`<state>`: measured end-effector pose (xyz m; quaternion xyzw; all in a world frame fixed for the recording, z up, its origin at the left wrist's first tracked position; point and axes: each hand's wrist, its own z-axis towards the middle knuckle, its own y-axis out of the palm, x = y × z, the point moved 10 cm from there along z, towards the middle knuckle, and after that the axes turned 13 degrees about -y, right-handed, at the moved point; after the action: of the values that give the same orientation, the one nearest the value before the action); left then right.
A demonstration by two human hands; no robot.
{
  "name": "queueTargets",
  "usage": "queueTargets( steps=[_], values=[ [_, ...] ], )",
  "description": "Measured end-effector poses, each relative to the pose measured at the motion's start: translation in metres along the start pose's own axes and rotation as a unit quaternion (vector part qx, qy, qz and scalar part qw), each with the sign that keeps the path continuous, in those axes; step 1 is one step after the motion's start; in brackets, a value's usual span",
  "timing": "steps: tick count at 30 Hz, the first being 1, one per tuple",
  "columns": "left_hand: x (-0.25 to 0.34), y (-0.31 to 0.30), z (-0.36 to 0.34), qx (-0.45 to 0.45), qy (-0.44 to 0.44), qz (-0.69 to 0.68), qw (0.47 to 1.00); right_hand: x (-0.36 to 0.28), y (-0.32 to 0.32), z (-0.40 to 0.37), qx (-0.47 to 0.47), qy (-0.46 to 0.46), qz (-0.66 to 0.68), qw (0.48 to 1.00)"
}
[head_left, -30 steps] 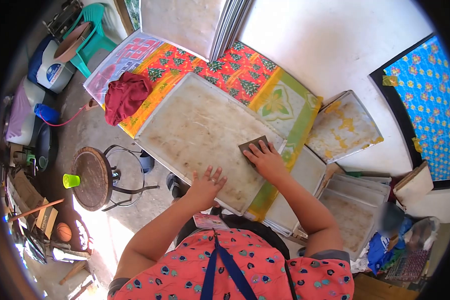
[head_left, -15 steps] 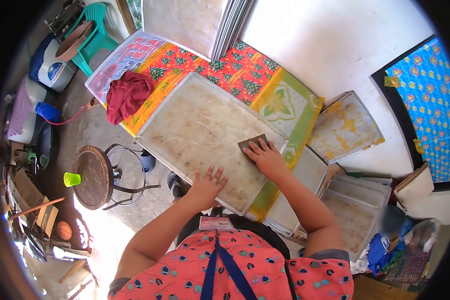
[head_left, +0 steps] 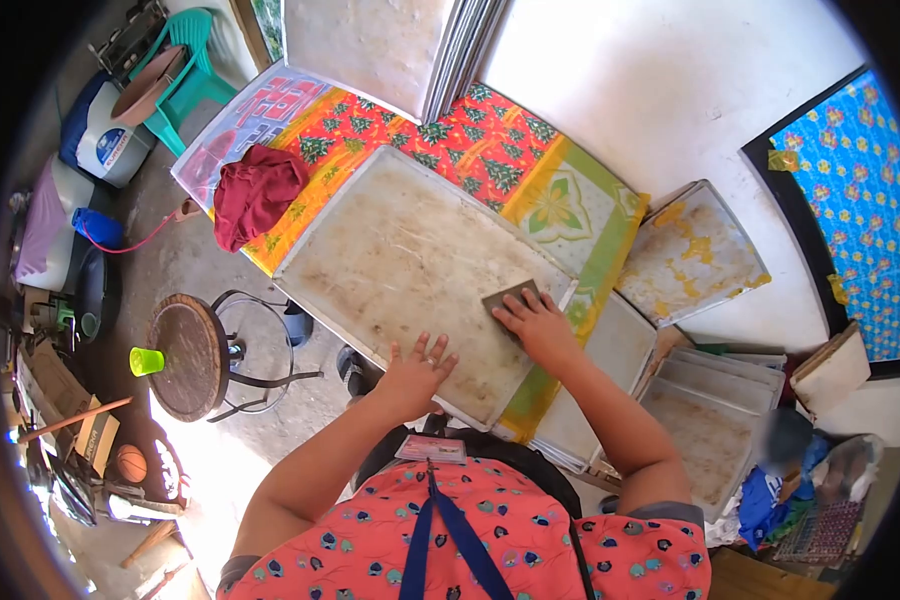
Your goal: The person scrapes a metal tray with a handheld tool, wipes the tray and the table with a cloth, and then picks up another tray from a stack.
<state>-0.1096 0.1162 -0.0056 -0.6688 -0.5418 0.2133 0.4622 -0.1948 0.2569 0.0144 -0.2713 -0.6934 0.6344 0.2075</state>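
A large, shallow metal tray (head_left: 410, 240) with brownish stains lies on the covered table. My right hand (head_left: 538, 325) presses a small dark brown piece of sandpaper (head_left: 503, 301) flat against the tray near its right end; the fingers lie over the sheet and hide part of it. My left hand (head_left: 417, 378) rests on the tray's near edge with its fingers spread, holding nothing. A crumpled maroon cloth (head_left: 260, 195) lies on the table's left end, apart from both hands.
Several trays (head_left: 460, 60) stand upright at the table's back. A tray with yellow patches (head_left: 695, 255) leans on the wall at right, above more stacked trays (head_left: 705, 420). A round stool (head_left: 188, 355) with a green cup (head_left: 146, 361) stands at left.
My right hand and the sandpaper have shifted slightly toward me and to the right on the tray. My left hand stays in nearly the same place.
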Motion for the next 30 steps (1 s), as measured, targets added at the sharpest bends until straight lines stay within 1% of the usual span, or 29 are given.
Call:
queueTargets(
  steps=[3,7,10,11,14,17,20,24,25,28,30],
  values=[
    [0.000,-0.002,-0.001,0.001,-0.001,0.010,1.000,0.028,-0.007,0.005,0.004,0.079,0.019,0.997],
    [-0.001,-0.002,0.000,0.003,0.001,0.009,1.000,-0.002,0.010,0.001,-0.048,0.066,0.027,0.996],
    [0.002,0.001,-0.001,-0.005,0.005,0.009,1.000,0.015,-0.005,0.000,-0.031,0.137,-0.005,0.990],
    [0.002,0.000,-0.001,-0.006,0.004,0.011,1.000,0.018,-0.008,0.003,-0.019,0.137,-0.033,0.990],
    [0.000,-0.002,0.000,0.000,0.003,0.012,1.000,-0.011,0.001,0.007,-0.033,0.075,-0.017,0.997],
    [0.002,0.000,0.000,-0.001,0.008,0.013,1.000,0.011,0.007,0.008,-0.030,0.124,-0.014,0.992],
    [0.001,-0.002,0.000,0.006,0.004,0.008,1.000,0.010,0.004,0.014,-0.054,0.142,-0.026,0.988],
    [0.001,-0.001,-0.001,0.009,0.009,0.012,1.000,0.007,-0.010,0.018,-0.011,0.135,-0.004,0.991],
    [0.002,-0.001,-0.001,0.008,0.008,0.009,1.000,0.016,-0.011,0.018,-0.028,0.151,0.022,0.988],
    [0.000,-0.004,-0.001,0.008,0.005,0.008,1.000,-0.005,-0.007,0.021,-0.073,0.144,-0.001,0.987],
    [0.001,-0.002,-0.001,0.011,0.005,0.006,1.000,-0.008,-0.008,0.020,-0.036,0.133,-0.024,0.990]
  ],
)
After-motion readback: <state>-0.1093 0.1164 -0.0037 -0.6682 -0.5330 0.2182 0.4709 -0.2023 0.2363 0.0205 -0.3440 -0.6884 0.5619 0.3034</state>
